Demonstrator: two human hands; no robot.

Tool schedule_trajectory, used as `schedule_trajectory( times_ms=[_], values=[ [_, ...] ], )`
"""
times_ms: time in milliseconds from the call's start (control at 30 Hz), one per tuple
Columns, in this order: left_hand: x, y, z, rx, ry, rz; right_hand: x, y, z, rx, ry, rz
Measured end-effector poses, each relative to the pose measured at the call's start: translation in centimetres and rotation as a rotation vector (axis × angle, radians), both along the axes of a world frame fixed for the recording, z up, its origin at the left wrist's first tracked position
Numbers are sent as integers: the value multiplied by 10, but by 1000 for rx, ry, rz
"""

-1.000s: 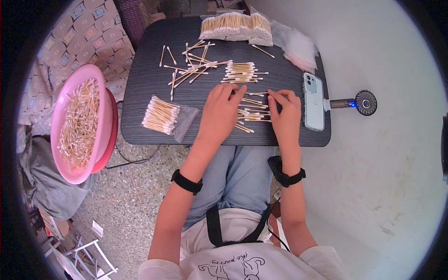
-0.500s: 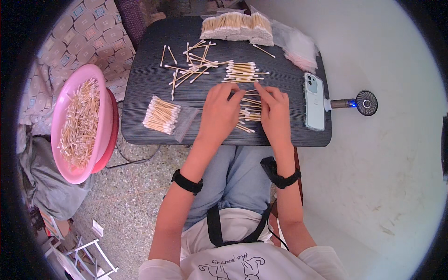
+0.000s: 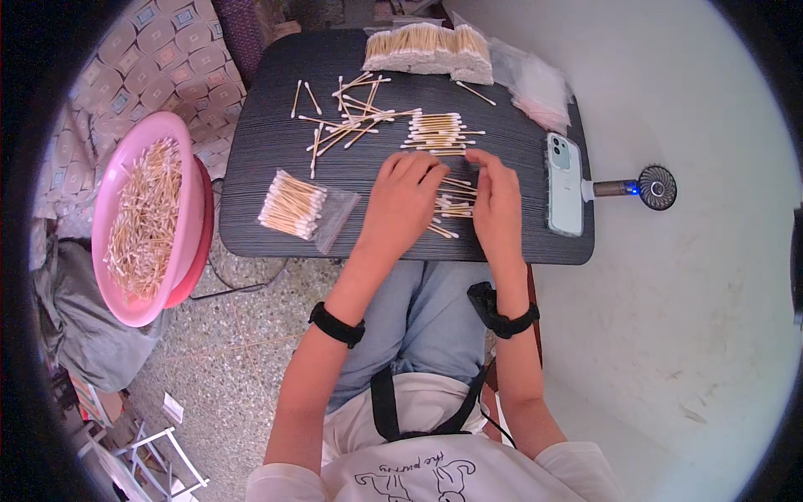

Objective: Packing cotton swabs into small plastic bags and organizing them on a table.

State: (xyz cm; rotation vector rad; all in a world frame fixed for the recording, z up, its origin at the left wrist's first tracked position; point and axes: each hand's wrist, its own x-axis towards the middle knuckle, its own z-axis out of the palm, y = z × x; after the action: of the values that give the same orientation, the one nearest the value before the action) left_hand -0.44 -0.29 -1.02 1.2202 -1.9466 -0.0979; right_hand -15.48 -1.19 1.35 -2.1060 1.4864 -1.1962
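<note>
Both hands lie flat-ish on the dark table (image 3: 276,159), w/ a little heap of cotton swabs (image 3: 456,201) between them. The left hand (image 3: 403,205) has its fingers close together, tips down on the left side of the heap. The right hand (image 3: 497,201) has its fingers a bit bent, tips near the top of the heap; can't tell if it pinches a swab or only touches. To do this bit well, I think: push the sticks from both sides so they all point the same way, keep the ends even, then lift them as one bunch, slow, so none roll off. A neat row of swabs (image 3: 439,134) lies just past the hands, loose ones (image 3: 343,117) are scattered farther left, & a small clear bag w/ swabs (image 3: 297,207) sits near the left hand. The phone (image 3: 565,184) is just beside the right hand, so don't bump it. A pink bowl (image 3: 113,192) full of swabs is off the table, on the left.
</note>
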Motion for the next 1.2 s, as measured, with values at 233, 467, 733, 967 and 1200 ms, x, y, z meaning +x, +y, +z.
schedule_trajectory(
  times_ms=[233, 467, 733, 967, 1200],
  values=[
    [1, 1, 3, -42, 68, 89, -7, 9, 6, 211, -66, 7],
    [4, 5, 9, -16, 83, 82, -3, 2, -1, 72, -19, 108],
    [3, 4, 4, -10, 121, 48, -9, 7, 5, 14, 58, 51],
    [4, 6, 15, 54, 292, 63, -9, 9, 5, 307, -139, 127],
    [6, 7, 16, -1, 252, -5, -8, 2, 5, 0, -35, 221]
  ],
)
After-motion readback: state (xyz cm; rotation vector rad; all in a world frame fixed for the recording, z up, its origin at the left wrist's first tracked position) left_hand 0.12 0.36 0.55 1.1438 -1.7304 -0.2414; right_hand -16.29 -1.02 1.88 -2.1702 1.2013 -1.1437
